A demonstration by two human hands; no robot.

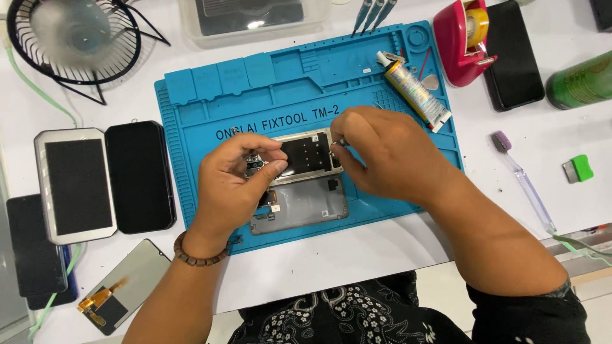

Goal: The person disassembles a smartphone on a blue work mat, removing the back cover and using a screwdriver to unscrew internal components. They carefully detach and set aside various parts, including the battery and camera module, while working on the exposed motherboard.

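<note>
A phone frame with a metal shield and black inner panel [307, 155] is held above a blue repair mat [204, 102]. My left hand [233, 185] pinches its left end between thumb and fingers. My right hand [382, 153] grips the right end, fingertips at the frame's upper right corner. Under the frame, a grey phone back cover [306, 207] lies flat on the mat. A bead bracelet [199, 253] is on my left wrist.
A glue tube [417, 94] lies on the mat's right part. A pink tape dispenser [464, 39], dark phone [513, 57] and green bottle [581, 79] sit right. A toothbrush [524, 181] lies right. Several phones and screens [78, 185] lie left, a small fan [73, 38] above.
</note>
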